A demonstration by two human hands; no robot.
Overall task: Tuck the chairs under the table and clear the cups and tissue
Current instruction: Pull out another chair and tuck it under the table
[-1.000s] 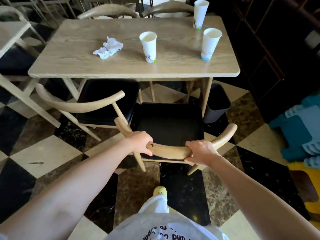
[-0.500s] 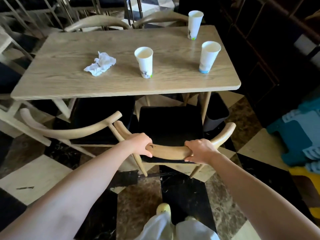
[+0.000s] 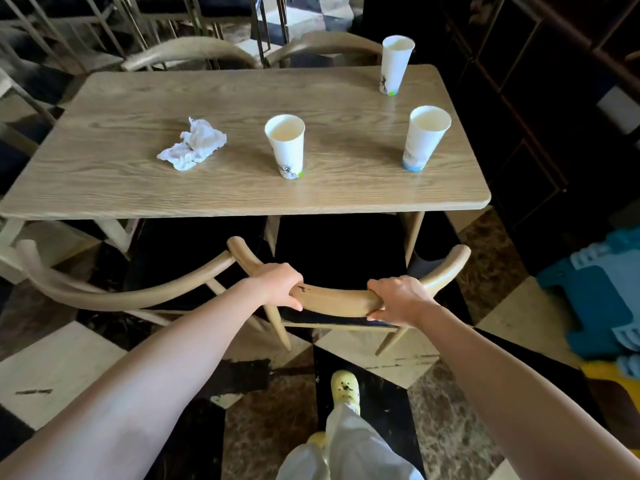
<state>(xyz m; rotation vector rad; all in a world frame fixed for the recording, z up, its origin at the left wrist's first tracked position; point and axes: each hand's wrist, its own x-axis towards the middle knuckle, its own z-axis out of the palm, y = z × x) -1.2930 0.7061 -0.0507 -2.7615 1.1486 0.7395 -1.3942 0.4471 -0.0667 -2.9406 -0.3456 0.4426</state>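
The curved wooden backrest of the near chair is being gripped by both hands, left hand and right hand set apart on the rail, likely so the push goes in straight. Fingers of each hand are being wrapped over the top of the rail, pressed together, tips hidden underneath. Just beyond the fingers the black padded seat is being slid under the table; judged partly tucked, back legs not yet under. Left of the left fingers a second chair of the same bent pale wood is being left angled, its arm tip touching or nearly touching the held chair. Well ahead of the fingers, on the matte wood-grain tabletop, a crumpled white tissue and three tall tapered paper cups are being left standing: middle cup, right cup, far cup. Clearing is judged not yet started.
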